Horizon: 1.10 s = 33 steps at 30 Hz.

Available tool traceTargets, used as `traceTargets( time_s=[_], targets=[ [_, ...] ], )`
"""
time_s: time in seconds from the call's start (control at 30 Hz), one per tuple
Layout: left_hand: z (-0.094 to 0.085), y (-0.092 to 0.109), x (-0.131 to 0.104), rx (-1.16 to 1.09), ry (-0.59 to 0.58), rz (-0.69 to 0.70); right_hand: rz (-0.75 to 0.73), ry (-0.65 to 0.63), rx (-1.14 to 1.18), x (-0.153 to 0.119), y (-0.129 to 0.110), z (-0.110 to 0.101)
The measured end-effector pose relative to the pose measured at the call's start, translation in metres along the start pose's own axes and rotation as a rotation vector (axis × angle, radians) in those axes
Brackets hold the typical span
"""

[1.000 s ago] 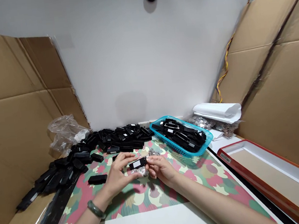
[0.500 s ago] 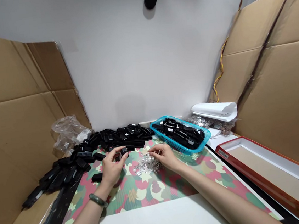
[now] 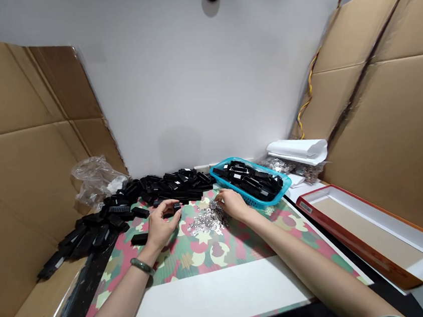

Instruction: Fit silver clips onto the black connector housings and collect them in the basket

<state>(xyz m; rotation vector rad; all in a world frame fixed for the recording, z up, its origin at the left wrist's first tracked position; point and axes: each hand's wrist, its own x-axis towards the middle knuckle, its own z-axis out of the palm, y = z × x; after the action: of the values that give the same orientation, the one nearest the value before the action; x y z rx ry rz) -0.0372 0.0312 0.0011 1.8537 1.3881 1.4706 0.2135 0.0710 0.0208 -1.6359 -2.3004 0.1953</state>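
Observation:
Between the thumb and fingers of my left hand (image 3: pixel 162 223) is a small black plastic part (image 3: pixel 177 207), held just above the camouflage-patterned mat (image 3: pixel 191 254). My right hand (image 3: pixel 234 205) is at the upper right edge of a pile of small silver metal pieces (image 3: pixel 207 221). Its fingertips are pinched together, with a silver piece (image 3: pixel 213 205) showing at them. Fingers partly hide both the held part and that piece. A single black part (image 3: pixel 139 239) lies left of my left wrist.
Black plastic parts (image 3: pixel 91 236) are heaped along the left and back. A blue basket (image 3: pixel 272 202) at the back right holds more. Farther right are white paper rolls (image 3: pixel 297 150), bagged metal pieces and a red-edged box lid (image 3: pixel 357 246). Cardboard walls (image 3: pixel 389 124) stand on both sides.
The view has tilted down slightly. My right hand has moved a little to the right at the pile, its fingers more curled. My left hand still holds the black part.

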Motion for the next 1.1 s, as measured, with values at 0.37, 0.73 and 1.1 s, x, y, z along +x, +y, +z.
traceTargets(
  time_s=[0.37, 0.73, 1.1],
  targets=[
    [0.003, 0.004, -0.003, -0.102, -0.126, -0.049, 0.021, -0.033, -0.021, 0.023, -0.020, 0.021],
    [0.007, 0.002, -0.004, -0.077, -0.125, -0.055, -0.023, -0.032, 0.004, 0.027, -0.024, 0.022],
    [0.013, 0.000, -0.004, -0.221, -0.004, -0.065, -0.084, 0.156, 0.279, 0.014, -0.030, 0.013]
  ],
)
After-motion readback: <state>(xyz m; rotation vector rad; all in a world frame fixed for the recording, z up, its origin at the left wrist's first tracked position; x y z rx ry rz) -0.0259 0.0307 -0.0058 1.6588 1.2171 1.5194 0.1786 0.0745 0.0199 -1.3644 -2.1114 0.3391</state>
